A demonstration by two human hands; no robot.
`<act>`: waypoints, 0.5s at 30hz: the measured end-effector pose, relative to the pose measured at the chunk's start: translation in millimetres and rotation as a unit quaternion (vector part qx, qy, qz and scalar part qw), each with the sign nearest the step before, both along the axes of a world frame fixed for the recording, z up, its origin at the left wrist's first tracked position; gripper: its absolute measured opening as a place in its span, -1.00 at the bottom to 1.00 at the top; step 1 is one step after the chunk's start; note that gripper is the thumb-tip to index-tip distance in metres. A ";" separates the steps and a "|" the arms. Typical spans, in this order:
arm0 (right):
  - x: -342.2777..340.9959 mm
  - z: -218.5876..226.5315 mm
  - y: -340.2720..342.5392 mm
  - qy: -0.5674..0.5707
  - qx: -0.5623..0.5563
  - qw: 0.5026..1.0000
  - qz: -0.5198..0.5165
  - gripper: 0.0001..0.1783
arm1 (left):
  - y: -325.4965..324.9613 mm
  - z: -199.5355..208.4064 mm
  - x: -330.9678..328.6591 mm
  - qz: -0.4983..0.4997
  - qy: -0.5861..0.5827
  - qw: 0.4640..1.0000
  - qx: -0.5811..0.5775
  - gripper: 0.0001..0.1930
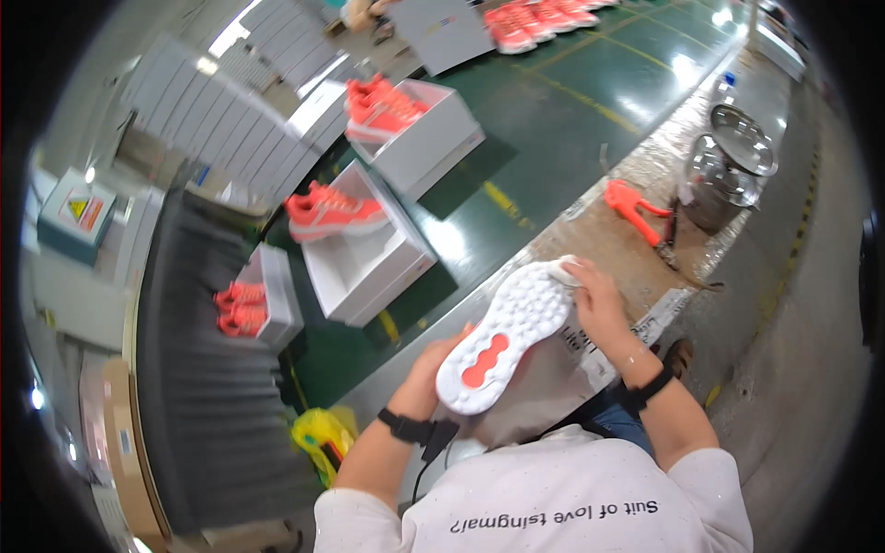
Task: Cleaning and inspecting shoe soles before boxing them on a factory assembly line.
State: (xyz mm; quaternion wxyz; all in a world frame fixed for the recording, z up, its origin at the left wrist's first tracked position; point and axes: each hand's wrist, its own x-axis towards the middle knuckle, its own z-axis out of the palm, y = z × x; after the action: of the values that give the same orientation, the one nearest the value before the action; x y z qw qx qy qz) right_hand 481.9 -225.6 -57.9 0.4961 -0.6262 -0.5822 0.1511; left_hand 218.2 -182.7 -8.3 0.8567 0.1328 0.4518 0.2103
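A sneaker (505,336) is tilted with its knobbly white sole toward me, a coral patch in the sole's middle. My left hand (426,370) grips the sneaker at its lower left end, most of its fingers hidden behind it. At the other end, my right hand (597,297) is closed around a small off-white piece (560,269) that looks like cloth, pressed against the sole's edge. The sneaker's upper is turned away and hidden. Both my hands are just above the workbench (553,405).
On the bench to the right lie an orange-red heat gun (631,210) and a metal pot (717,189) with a lid. Across the green conveyor (590,138) stand open white boxes (369,276) with coral sneakers (334,214). A yellow bag (323,442) is at the left.
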 end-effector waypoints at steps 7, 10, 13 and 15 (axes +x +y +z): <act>-28.7 57.5 -1.4 -0.112 0.092 0.983 0.115 -0.51 | 4.6 -9.8 31.6 0.003 -0.017 0.999 0.048 -0.59; -50.7 72.6 0.9 -0.109 0.069 0.966 0.225 -0.47 | 23.1 -47.2 19.3 -0.004 -0.066 0.997 0.037 -0.58; -83.4 87.1 -43.1 -0.224 0.161 0.906 0.321 -0.49 | 26.1 -60.3 33.1 -0.027 -0.185 0.982 0.031 -0.57; -67.2 93.3 -58.7 -0.266 0.168 0.875 0.368 -0.50 | 23.4 -37.6 35.3 -0.035 -0.152 0.987 0.038 -0.58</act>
State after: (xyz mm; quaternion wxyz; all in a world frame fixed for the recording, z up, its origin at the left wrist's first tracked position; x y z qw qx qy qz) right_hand 414.8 -284.4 35.5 0.3285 -0.2911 -0.8971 0.0503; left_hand 253.5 -159.3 -46.0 0.9164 0.1481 0.3034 0.2149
